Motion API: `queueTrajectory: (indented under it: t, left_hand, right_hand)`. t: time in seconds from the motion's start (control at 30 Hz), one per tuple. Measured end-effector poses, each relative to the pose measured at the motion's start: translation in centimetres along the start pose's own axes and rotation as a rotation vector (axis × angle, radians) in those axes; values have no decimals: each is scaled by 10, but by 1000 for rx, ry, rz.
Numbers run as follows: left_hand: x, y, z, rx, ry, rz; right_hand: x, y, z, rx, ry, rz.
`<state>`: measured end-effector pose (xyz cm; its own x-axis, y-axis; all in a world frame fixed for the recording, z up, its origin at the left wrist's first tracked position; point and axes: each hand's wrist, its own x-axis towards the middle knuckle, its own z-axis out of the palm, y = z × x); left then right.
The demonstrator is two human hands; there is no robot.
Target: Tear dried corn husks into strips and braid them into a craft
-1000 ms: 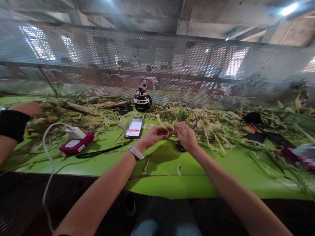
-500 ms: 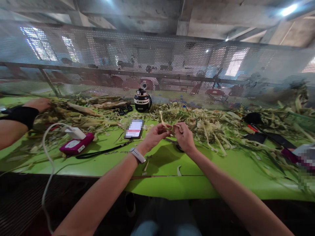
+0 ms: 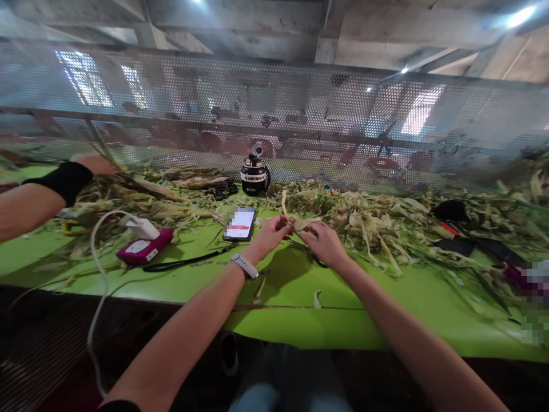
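Left hand [image 3: 274, 232] and right hand [image 3: 323, 242] both pinch a pale husk strip [image 3: 306, 224], held between them above the desk [image 3: 171, 285]; dark-handled tool [image 3: 318, 261] (partly hidden) below right hand, phone [image 3: 241, 223] beside left hand.

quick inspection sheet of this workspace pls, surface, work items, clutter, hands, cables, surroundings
surface: green tabletop, stray scraps near its front edge
work items: pale husk strips between the fingertips; husk pile behind
clutter: phone with lit screen, black bottle, purple box, black strap
hands: left hand and right hand both pinching the strips
cables: white cable loops from the white plug over the table edge
surroundings: perforated screen behind; another person's hand at far left
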<state>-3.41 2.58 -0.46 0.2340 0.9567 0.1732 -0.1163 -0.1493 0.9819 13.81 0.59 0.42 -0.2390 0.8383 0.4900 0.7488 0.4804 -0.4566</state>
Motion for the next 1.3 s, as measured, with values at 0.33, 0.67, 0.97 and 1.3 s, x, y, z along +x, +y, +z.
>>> queueTrajectory:
  t: [0.33,0.67,0.97,1.3]
  left_hand:
    - [0,-4,2,-10,-58,-19]
    - [2,-6,-1,43,-71,26]
    - [-5,0,5,-19,-96,-1]
    - [-5,-1,2,29,-7,-75]
  right_hand:
    - [-12,-14,1,-232,-137,-227]
    - [-11,-10,9,-120,-41,-65]
    - [-10,-9,10,-48,-98,-150]
    - [-17,-18,3,-368,-13,-268]
